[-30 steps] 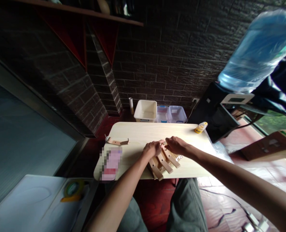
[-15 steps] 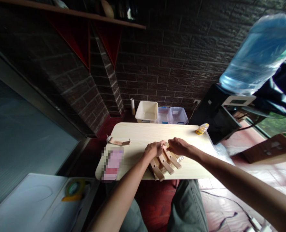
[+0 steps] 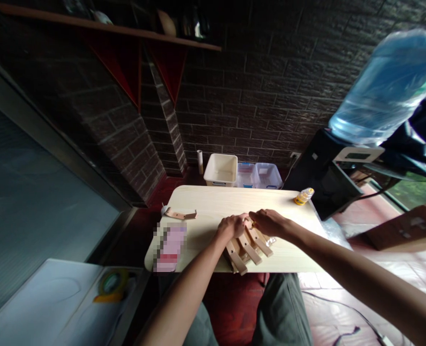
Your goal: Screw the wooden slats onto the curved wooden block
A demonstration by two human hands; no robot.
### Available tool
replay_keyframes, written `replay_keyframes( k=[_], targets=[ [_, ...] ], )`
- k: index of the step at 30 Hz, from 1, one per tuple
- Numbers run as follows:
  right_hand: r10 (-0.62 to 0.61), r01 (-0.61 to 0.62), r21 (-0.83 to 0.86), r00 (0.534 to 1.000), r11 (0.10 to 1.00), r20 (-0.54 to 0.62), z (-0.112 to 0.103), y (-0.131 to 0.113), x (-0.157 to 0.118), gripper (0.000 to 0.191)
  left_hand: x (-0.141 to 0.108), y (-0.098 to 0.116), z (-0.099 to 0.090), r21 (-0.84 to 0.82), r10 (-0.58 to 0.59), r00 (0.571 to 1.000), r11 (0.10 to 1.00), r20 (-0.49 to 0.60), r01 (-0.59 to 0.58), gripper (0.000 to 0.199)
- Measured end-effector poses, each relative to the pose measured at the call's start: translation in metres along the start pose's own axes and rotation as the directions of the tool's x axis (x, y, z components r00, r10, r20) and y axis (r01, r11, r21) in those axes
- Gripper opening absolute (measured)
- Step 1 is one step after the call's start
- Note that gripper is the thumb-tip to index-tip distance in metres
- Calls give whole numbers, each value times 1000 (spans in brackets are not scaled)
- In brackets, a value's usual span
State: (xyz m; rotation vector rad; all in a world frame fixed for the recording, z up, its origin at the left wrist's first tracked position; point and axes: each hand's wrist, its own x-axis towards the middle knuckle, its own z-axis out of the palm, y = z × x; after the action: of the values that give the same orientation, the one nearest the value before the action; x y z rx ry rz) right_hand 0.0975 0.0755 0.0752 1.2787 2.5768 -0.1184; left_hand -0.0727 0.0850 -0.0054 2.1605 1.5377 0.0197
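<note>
A light wooden piece with several parallel slats and dark holes [image 3: 249,251] rests near the front edge of the table. My left hand [image 3: 232,227] is closed on its far left part, fingers curled round the wood. Close beside it, my right hand [image 3: 269,223] is bent over the far right end with its fingers pressed together. What those fingers hold is too small and hidden to make out. Clear plastic [image 3: 270,241] shows beside the slats. A separate curved wooden part with holes [image 3: 178,215] lies at the table's far left.
The pale table [image 3: 205,202] carries a pink, partly pixelated flat item [image 3: 171,247] and a yellow-and-clear bottle [image 3: 304,196]. Behind it stand a cream bin [image 3: 221,170] and two clear bins [image 3: 266,175]. At the right is a water dispenser with a large blue bottle [image 3: 382,91].
The camera has tilted slightly, so the scene sits a little lower. Both hands stay at the slatted wooden piece; my right hand has turned slightly.
</note>
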Motion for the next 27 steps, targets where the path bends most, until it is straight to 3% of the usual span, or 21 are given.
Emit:
replay_keyframes(
  k=[4,12,19,27],
  targets=[
    [-7,7,17,1000,1000,-21,7,3,3,24,6,-4,4,0,58,998,998,-36,-58,42],
    [143,-142,19,989,990,-41,18,5,9,36,6,-7,8,10,93,993,996,-78,-93,48],
    [227,-224,81,973,971,-28,17,3,-6,36,-2,-4,5,47,74,992,996,-104,-70,48],
    [12,-7,48,995,999,-102,16,3,-9,24,0,-3,5,63,78,993,995,-93,-72,48]
  ],
)
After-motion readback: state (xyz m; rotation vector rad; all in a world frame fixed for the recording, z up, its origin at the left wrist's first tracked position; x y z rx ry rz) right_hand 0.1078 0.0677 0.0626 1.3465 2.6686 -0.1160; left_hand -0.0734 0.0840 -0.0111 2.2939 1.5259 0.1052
